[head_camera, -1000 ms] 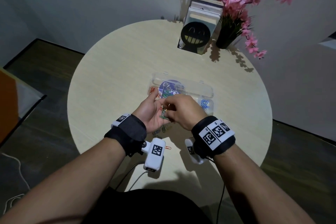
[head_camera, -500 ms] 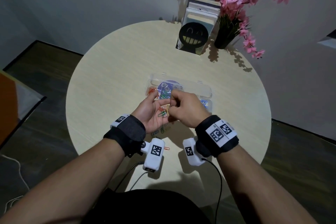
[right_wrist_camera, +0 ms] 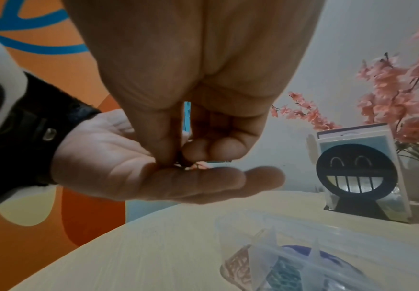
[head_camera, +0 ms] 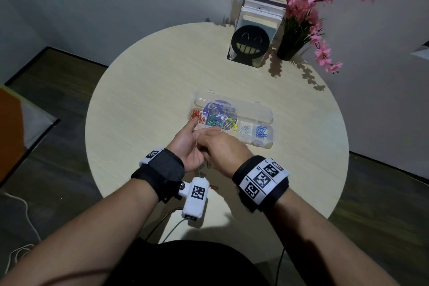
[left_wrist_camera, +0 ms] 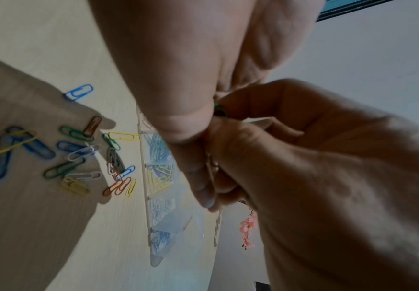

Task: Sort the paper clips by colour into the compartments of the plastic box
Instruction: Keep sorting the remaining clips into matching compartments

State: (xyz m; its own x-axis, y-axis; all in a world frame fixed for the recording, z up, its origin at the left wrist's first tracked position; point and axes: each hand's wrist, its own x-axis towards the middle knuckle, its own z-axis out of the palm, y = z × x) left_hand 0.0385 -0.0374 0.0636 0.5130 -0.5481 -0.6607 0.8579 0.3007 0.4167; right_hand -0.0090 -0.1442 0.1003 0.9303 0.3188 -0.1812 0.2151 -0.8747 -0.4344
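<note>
The clear plastic box [head_camera: 264, 118] lies open mid-table, holding orange clips [head_camera: 196, 115], green clips [head_camera: 213, 120], yellow clips [head_camera: 229, 124], white clips [head_camera: 245, 131] and blue clips [head_camera: 261, 132] in separate compartments. My left hand [head_camera: 186, 144] is held palm up just in front of it, its fingers straight [right_wrist_camera: 203, 181], with a few clips on the palm. My right hand [head_camera: 222, 146] reaches into that palm, thumb and fingers pinching a clip [right_wrist_camera: 193, 166]. Its colour is hidden, though a bit of green [left_wrist_camera: 219, 110] shows between the hands.
Several loose mixed-colour clips [left_wrist_camera: 78, 157] lie on the table under my hands, and one orange clip [head_camera: 213, 187] lies by the near edge. A black smiling-face bookend [head_camera: 250, 46] with books and a vase of pink flowers [head_camera: 290, 46] stand at the back.
My right hand's fingers have come back down into the left palm and now cover the clips that showed there before. Both hands stay in front of the box.
</note>
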